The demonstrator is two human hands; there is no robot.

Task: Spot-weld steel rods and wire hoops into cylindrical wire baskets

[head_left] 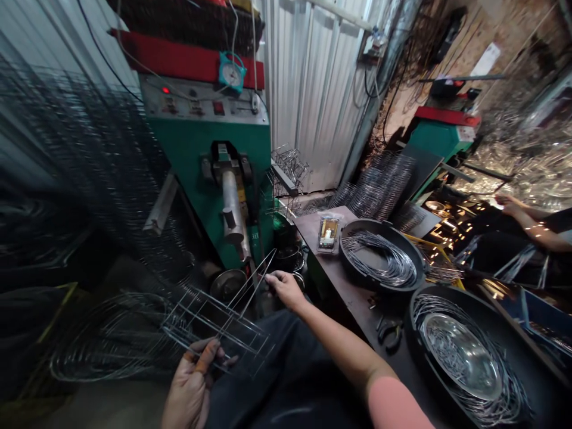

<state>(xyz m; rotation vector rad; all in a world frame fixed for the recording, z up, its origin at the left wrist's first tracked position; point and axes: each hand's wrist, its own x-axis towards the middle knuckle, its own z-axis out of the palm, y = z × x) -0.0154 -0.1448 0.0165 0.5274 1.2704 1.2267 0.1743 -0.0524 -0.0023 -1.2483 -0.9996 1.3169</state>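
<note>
At lap height, before the welder: left hand (192,384), closed on the near end of a wire frame (214,326). Right hand (286,288), closed around the frame's far rods.

Frame: open grid of thin steel rods, long and narrow, held tilted across the lap between both hands, its far rods pointing up toward the machine. Held at two points, one at each end; no part seen resting on anything.

Beneath it: dark trousers (277,369). Right forearm ends in a pink sleeve (393,405).

Just ahead: green welder (210,143), with a steel arm (232,208) and a round gauge (231,72) above. Beside it, a small stack of wire baskets (290,167).

To the right, on the counter (353,298): pliers (388,333); a phone in a clear bag (328,233); a black tub of wire rings (379,256); a second black tub (447,333) holding rings around a steel bowl (460,357).

To the left: blurred stacks of wire grids (89,149); a heap of wire rings (111,342) low down.

Far right: a co-worker's hand (509,204), apart from the counter, beside a mass of bright wire (527,167).
</note>
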